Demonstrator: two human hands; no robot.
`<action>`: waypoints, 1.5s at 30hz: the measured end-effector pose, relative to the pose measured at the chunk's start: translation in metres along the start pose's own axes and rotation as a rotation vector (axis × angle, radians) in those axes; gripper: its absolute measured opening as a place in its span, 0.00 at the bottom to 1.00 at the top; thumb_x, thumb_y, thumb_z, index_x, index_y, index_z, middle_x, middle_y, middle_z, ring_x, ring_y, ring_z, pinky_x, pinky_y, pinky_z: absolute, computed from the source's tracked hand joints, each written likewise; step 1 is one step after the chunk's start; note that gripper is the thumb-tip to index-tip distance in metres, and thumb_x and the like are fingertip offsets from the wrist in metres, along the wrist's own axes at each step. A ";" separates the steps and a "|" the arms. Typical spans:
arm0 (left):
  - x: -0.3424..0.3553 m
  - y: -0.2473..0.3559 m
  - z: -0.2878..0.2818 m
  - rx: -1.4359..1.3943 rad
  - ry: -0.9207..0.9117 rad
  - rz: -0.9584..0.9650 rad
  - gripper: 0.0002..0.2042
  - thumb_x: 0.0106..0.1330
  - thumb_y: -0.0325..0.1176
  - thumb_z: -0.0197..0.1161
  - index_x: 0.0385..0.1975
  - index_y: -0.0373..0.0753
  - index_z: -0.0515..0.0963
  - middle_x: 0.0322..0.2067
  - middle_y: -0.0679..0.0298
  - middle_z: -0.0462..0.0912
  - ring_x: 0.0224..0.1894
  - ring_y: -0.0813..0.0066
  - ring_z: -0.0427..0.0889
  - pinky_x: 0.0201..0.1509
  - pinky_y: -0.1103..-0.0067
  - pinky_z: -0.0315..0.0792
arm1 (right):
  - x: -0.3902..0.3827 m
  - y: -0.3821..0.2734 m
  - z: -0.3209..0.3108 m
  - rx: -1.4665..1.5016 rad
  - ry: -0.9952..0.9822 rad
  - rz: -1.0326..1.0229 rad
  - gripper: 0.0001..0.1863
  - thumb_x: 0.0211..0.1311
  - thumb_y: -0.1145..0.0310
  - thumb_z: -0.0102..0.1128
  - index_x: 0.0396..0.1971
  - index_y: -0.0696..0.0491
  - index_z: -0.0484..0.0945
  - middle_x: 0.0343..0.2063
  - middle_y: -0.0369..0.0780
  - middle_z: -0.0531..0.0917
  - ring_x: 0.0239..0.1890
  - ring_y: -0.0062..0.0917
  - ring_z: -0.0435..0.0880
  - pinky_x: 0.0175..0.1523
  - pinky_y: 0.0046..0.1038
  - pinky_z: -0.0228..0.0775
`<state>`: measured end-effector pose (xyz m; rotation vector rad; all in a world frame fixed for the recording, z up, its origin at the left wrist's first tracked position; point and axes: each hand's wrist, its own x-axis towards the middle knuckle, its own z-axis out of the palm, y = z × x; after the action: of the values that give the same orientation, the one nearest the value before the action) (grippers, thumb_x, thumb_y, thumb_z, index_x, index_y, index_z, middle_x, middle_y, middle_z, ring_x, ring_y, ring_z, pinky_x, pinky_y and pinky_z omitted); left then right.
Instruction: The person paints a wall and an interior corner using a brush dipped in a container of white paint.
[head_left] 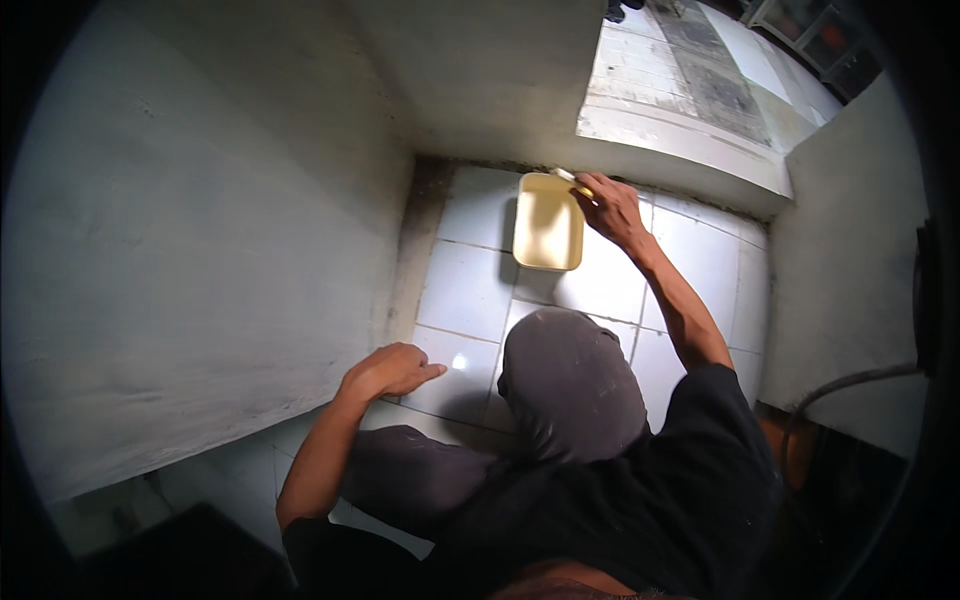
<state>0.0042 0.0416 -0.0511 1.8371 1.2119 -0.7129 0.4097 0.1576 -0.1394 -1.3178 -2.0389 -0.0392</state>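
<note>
My right hand [610,208] is closed round a small yellow-and-white tool [567,177], probably a brush, at the upper right corner of a rectangular cream plastic container [546,242]. The container sits on white floor tiles [470,280] near the far wall. My left hand [397,368] is low beside the left wall, near the tiles, thumb held apart and fingers loosely bent, with nothing visible in it; whether it touches the floor or wall is unclear.
Grey walls [200,220] border the left, back and right [825,250]. A raised step [675,150] at upper right leads to a streaked floor and a glass-fronted cabinet [820,35]. A dark hose [860,378] runs at right. My bent knee [570,370] fills the lower middle.
</note>
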 end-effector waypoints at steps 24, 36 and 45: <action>-0.027 -0.002 -0.007 -0.024 0.031 -0.066 0.26 0.72 0.54 0.52 0.32 0.33 0.82 0.32 0.45 0.83 0.39 0.44 0.81 0.47 0.60 0.73 | -0.026 -0.017 0.010 0.169 0.093 0.440 0.09 0.63 0.67 0.65 0.30 0.55 0.76 0.17 0.46 0.81 0.18 0.40 0.82 0.25 0.35 0.72; -0.073 0.005 0.001 0.010 0.107 0.190 0.24 0.73 0.50 0.54 0.33 0.31 0.82 0.32 0.45 0.83 0.40 0.44 0.81 0.47 0.58 0.72 | -0.017 -0.088 0.031 0.126 0.109 0.452 0.09 0.62 0.66 0.65 0.29 0.56 0.78 0.17 0.46 0.81 0.17 0.39 0.81 0.25 0.34 0.73; -0.082 -0.002 0.007 0.019 0.097 0.178 0.25 0.72 0.50 0.54 0.28 0.30 0.82 0.31 0.43 0.84 0.39 0.42 0.83 0.47 0.57 0.74 | 0.018 -0.118 0.001 0.931 0.447 0.853 0.10 0.70 0.66 0.62 0.36 0.59 0.79 0.18 0.39 0.81 0.15 0.19 0.79 0.18 0.18 0.69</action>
<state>-0.0288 -0.0021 0.0099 1.9857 1.0888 -0.5436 0.3096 0.1149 -0.0908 -1.2563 -0.7915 0.8149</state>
